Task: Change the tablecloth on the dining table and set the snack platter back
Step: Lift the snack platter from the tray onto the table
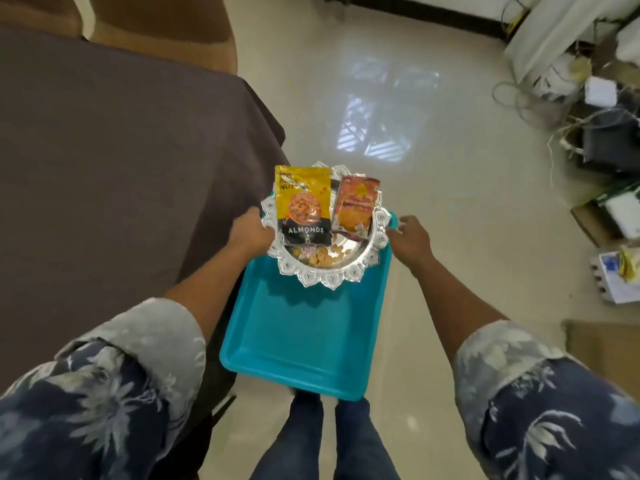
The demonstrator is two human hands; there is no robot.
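The silver snack platter (332,275) with a scalloped rim sits on the far end of a teal tray (304,334), just right of the table edge. On the platter lie a yellow almonds packet (303,206), an orange snack packet (355,206) and some loose nuts. My left hand (247,232) grips the platter's left rim. Beside the right rim, my right hand (410,239) has its fingers loosely spread, their tips at the rim and the tray's edge. A dark brown tablecloth (121,161) covers the dining table on the left.
A brown upholstered chair (166,26) stands behind the table's far corner. Glossy tiled floor (398,109) stretches ahead. Cables, boxes and electronic gear (595,140) clutter the right side. My legs in jeans are below the tray. What holds the tray up is hidden.
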